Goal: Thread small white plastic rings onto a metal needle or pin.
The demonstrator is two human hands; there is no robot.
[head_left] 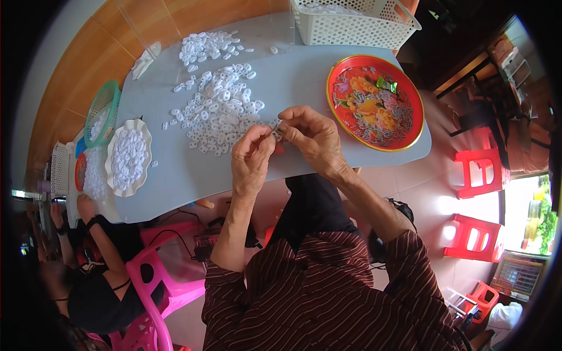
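Over the front part of the grey table [175, 187], my left hand [250, 159] and my right hand [319, 139] meet with thumbs and fingers pinched together. Between their fingertips is a small whitish-grey piece [277, 131], partly covered and too small to name. Just beyond my left hand spreads a heap of small white plastic pieces with holes [219, 111]. To the right of my right hand lies a round red tray [332, 100] with a gold rim and flower print. Many thin grey metal pins [383, 136] are scattered in it, beside a small green packet [386, 85].
A smaller white heap [205, 47] lies farther back. A white perforated basket [357, 32] stands at the back edge. At left are a scalloped dish [146, 158] of white pieces, a green basket [111, 93] and a co-worker's hand [85, 206]. Red stools [477, 237] stand on the right.
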